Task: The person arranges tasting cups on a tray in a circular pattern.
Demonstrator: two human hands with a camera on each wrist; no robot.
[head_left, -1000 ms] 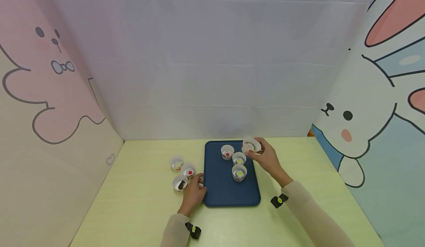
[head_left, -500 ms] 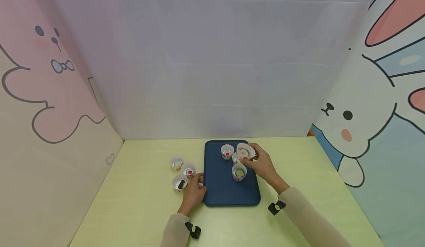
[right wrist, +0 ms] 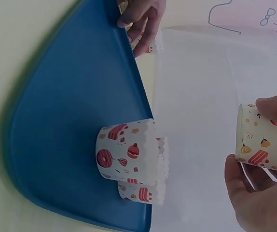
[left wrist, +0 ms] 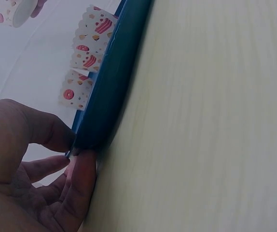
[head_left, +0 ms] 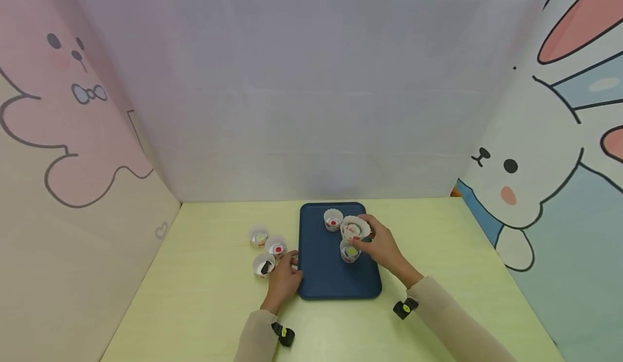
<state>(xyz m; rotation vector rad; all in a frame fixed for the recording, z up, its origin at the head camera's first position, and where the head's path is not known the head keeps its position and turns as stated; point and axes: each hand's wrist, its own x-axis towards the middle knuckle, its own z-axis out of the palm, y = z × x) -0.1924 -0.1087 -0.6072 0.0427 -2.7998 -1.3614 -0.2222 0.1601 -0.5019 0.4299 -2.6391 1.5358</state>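
The right hand point(head_left: 384, 247) pinches a cup point(head_left: 353, 230) above the tray point(head_left: 336, 283); the left hand point(head_left: 285, 282) pinches its left rim; three more cups point(head_left: 276, 242) stand left of it.

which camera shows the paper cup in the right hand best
The right wrist view: the paper cup appears large there, its printed wall clear in the right hand. The head view shows it small, looking into its opening; the left wrist view catches only part, cut by the top edge.
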